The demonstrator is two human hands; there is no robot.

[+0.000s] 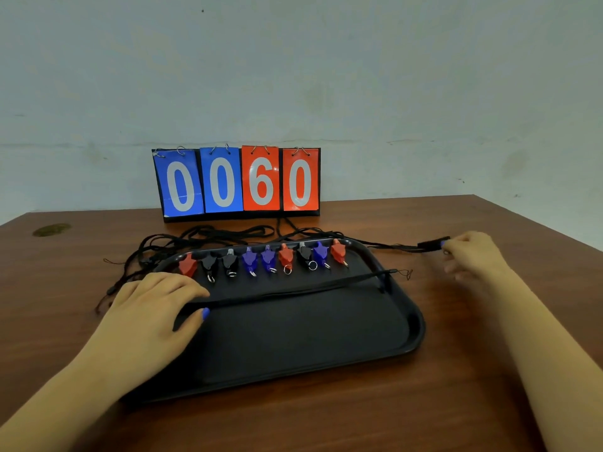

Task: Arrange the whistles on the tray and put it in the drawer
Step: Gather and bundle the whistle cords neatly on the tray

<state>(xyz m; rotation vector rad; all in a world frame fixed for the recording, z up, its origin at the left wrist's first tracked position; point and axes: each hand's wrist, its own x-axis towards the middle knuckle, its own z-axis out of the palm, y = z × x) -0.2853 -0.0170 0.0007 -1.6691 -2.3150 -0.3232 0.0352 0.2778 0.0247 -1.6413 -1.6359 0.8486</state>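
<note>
Head view: 9 whistles (267, 257) line the tray (414, 327).

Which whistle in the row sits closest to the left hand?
The red whistle at the row's left end on the tray, just beyond the left hand; the other two red ones sit further right.
</note>
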